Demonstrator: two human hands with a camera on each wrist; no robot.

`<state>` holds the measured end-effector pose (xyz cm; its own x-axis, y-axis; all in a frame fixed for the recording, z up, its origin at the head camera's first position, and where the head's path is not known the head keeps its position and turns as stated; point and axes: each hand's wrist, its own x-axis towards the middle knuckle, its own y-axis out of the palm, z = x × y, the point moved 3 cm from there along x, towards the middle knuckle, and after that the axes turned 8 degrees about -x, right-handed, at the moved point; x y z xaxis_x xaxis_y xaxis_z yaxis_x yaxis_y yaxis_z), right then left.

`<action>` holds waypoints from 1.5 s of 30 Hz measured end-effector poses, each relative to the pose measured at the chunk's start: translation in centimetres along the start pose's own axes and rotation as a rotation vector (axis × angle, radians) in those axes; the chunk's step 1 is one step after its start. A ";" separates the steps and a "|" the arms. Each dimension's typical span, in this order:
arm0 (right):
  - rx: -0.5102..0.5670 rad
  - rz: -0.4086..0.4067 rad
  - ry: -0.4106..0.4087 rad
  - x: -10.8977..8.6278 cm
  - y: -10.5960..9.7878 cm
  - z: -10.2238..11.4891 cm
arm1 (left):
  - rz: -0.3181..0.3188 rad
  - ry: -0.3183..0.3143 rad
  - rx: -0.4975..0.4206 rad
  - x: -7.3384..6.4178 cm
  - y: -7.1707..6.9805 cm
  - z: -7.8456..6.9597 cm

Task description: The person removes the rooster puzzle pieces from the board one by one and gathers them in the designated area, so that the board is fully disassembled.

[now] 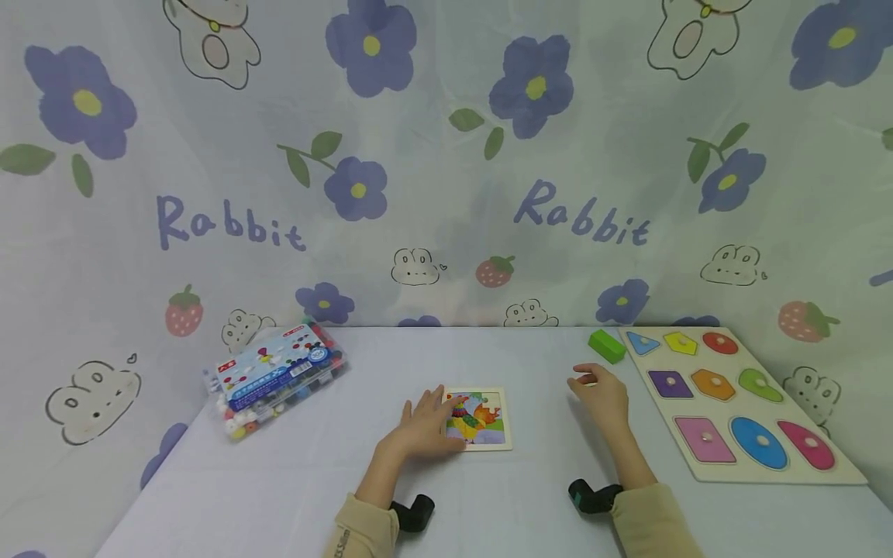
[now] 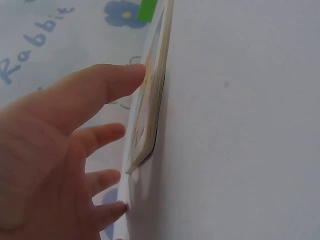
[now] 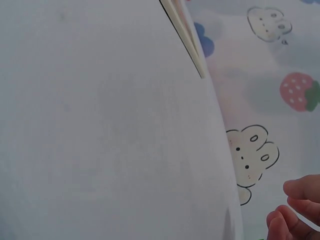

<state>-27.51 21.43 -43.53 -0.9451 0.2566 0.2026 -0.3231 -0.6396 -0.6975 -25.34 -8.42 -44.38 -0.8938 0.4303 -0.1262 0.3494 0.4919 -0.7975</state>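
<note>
A small square picture puzzle [image 1: 481,422] in a pale wooden frame lies mid-table. My left hand [image 1: 422,431] reaches over its left edge with fingers spread. In the left wrist view the thumb [image 2: 125,80] lies against the puzzle's face, and the other fingers extend past the frame's corner. My right hand [image 1: 603,397] hovers over the table to the right of the puzzle, fingers loosely bent and holding nothing. Only its fingertips [image 3: 297,190] show in the right wrist view. Just beyond that hand sits a green block [image 1: 607,346].
At the back left stands a clear plastic box [image 1: 279,372] of colourful pieces with a printed label. On the right lies a wooden shape board [image 1: 749,403] with knobbed coloured shapes. A patterned cloth [image 1: 446,170] hangs behind the white table [image 1: 279,488].
</note>
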 end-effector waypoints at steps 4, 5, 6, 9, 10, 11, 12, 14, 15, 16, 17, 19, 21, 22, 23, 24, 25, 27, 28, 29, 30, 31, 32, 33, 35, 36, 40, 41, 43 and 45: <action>-0.003 0.012 -0.005 -0.1 0.6 0.6 | -0.009 -0.004 -0.022 -0.1 -0.3 0.4; 0.000 0.015 -0.008 -0.1 0.8 0.7 | -0.010 -0.008 -0.030 -0.1 -0.3 0.5; 0.011 0.023 -0.007 -0.1 1.0 0.8 | -0.012 -0.010 -0.025 -0.1 -0.3 0.6; 0.092 0.074 0.000 -0.1 1.8 1.4 | -0.017 -0.014 -0.018 -0.1 -0.3 0.7; 0.128 0.096 0.006 0.0 2.2 1.5 | -0.018 -0.014 -0.015 -0.1 -0.3 0.8; 0.168 0.118 0.016 0.0 2.5 1.6 | -0.019 -0.015 -0.016 -0.1 -0.3 0.8; 0.201 0.137 0.025 0.0 2.8 1.8 | -0.020 -0.015 -0.010 -0.1 -0.3 0.8; 0.248 0.166 0.037 0.0 3.4 2.1 | -0.020 -0.018 -0.008 -0.1 -0.3 0.7; 0.261 0.176 0.044 -0.1 3.7 2.2 | -0.019 -0.020 -0.007 -0.1 -0.3 0.7; 0.262 0.181 0.045 -0.1 3.9 2.4 | -0.019 -0.021 -0.005 -0.1 -0.3 0.7; 0.263 0.188 0.045 -0.2 4.2 2.5 | -0.018 -0.022 -0.005 -0.2 -0.3 0.6; 0.258 0.196 0.044 -0.3 4.5 2.9 | -0.018 -0.023 -0.003 -0.2 -0.3 0.5; 0.255 0.202 0.039 -0.5 4.8 3.2 | -0.018 -0.023 -0.004 -0.2 -0.3 0.4; 0.252 0.204 0.034 -0.5 4.9 3.4 | -0.019 -0.023 -0.004 -0.2 -0.3 0.4; 0.252 0.205 0.030 -0.5 5.1 3.5 | -0.019 -0.024 -0.004 -0.2 -0.3 0.4; 0.253 0.206 0.027 -0.5 5.3 3.5 | -0.019 -0.024 -0.004 -0.2 -0.4 0.3; 0.256 0.208 0.026 -0.5 5.4 3.6 | -0.020 -0.025 -0.004 -0.2 -0.4 0.3; 0.265 0.211 0.018 -0.5 5.8 3.8 | -0.021 -0.025 -0.005 -0.2 -0.4 0.3; 0.276 0.210 0.007 -0.5 5.9 3.8 | -0.021 -0.026 -0.006 -0.2 -0.4 0.3; 0.289 0.208 0.000 -0.6 5.9 4.0 | -0.021 -0.027 -0.007 -0.2 -0.4 0.3; 0.301 0.206 -0.012 -0.7 6.0 4.1 | -0.021 -0.027 -0.007 -0.2 -0.4 0.3; 0.311 0.198 -0.037 -0.9 6.0 4.3 | -0.021 -0.027 -0.006 -0.2 -0.4 0.3; 0.322 0.196 -0.052 -1.0 6.0 4.5 | -0.021 -0.027 -0.006 -0.2 -0.4 0.4; 0.328 0.194 -0.063 -1.1 6.1 4.6 | -0.022 -0.027 -0.003 -0.2 -0.4 0.4; 0.332 0.201 -0.066 -1.2 6.3 4.9 | -0.024 -0.026 0.001 -0.2 -0.4 0.4; 0.324 0.210 -0.065 -1.2 6.5 5.0 | -0.025 -0.024 0.002 -0.2 -0.4 0.3; 0.290 0.260 -0.012 -1.2 7.3 5.2 | -0.025 -0.021 -0.002 -0.2 -0.6 0.2; 0.280 0.271 -0.013 -1.3 7.5 5.3 | -0.024 -0.022 -0.002 -0.2 -0.6 0.2; 0.277 0.287 -0.012 -1.4 7.7 5.5 | -0.021 -0.026 0.000 -0.2 -0.6 0.2; 0.275 0.299 -0.019 -1.6 7.9 5.8 | -0.020 -0.030 0.003 -0.3 -0.6 0.2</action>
<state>-28.89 11.74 -45.35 -0.9993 0.0181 0.0331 -0.0327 -0.8544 -0.5186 -25.38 -8.96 -43.97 -0.9086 0.3977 -0.1279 0.3307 0.4978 -0.8017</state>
